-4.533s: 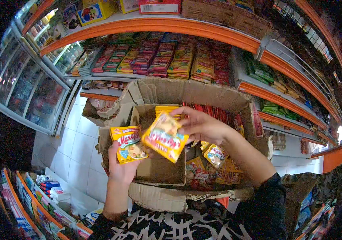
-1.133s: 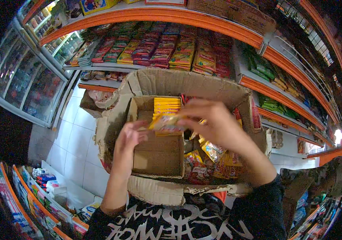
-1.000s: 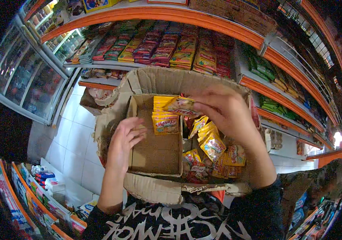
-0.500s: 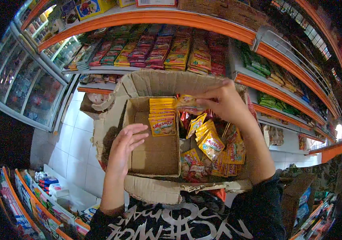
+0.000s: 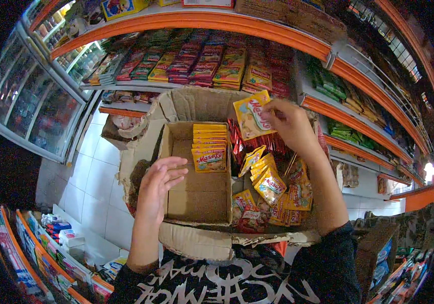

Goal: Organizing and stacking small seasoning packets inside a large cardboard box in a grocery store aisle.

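Observation:
My right hand (image 5: 289, 123) pinches a yellow seasoning sachet (image 5: 251, 117) by its right edge, held up over the far right part of a large torn cardboard box (image 5: 194, 243). My left hand (image 5: 164, 177) hovers with fingers apart over the left side of a smaller cardboard box (image 5: 196, 202) set inside the large one. An overlapping row of yellow sachets (image 5: 209, 158) lies along that smaller box's right wall. To its right, loose yellow sachets (image 5: 268, 185) lie scattered in the large box. Red packets (image 5: 234, 139) are packed behind them, partly hidden by the raised sachet.
Shelves with orange edges (image 5: 191, 23) hold rows of coloured packets (image 5: 207, 61) beyond the box. Green packets (image 5: 349, 129) fill shelves at the right. A glass-door fridge (image 5: 34, 101) stands at the left over white floor tiles (image 5: 93, 180). More stocked shelves (image 5: 44, 253) are at lower left.
My right hand has turned the sachet upright so its printed front shows, moving it slightly to the right. The left hand stays nearly still. The whole view has shifted a little.

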Demonstrator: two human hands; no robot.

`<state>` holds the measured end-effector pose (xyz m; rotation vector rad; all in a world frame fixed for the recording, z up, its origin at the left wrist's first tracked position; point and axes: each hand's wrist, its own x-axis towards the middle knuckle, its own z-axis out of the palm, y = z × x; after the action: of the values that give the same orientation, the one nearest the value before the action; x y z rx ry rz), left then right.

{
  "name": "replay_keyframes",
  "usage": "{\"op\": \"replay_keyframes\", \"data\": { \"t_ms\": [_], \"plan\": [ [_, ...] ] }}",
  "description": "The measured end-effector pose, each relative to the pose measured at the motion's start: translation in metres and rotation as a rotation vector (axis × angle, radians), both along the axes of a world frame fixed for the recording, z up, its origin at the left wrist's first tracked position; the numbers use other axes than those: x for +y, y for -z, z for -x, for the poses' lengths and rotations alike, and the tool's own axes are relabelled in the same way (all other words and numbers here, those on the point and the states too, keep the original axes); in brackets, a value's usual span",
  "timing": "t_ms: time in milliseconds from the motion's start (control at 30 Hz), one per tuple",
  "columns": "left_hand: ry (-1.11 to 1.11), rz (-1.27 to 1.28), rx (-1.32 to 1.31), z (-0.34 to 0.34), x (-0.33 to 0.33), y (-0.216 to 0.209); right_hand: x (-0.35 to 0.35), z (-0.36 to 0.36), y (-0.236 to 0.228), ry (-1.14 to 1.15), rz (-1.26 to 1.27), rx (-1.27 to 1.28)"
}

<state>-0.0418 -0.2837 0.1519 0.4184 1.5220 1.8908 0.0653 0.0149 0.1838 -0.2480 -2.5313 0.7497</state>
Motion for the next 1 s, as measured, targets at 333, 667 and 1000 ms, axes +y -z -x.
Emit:
{"op": "replay_keyframes", "data": {
  "t_ms": [333,667,1000],
  "plan": [
    [0.017,-0.034,-0.004,-0.001,-0.001,-0.002,0.008,0.005,0.008,-0.141,1.433,-0.256],
    [-0.325,-0.318,-0.103,0.005,-0.006,0.011,-0.033,0.035,0.018,-0.394,0.811,-0.253],
    [-0.356,-0.387,-0.165,0.004,-0.012,0.010,-0.091,0.060,0.060,-0.428,-0.415,-0.574]
  ]
}}
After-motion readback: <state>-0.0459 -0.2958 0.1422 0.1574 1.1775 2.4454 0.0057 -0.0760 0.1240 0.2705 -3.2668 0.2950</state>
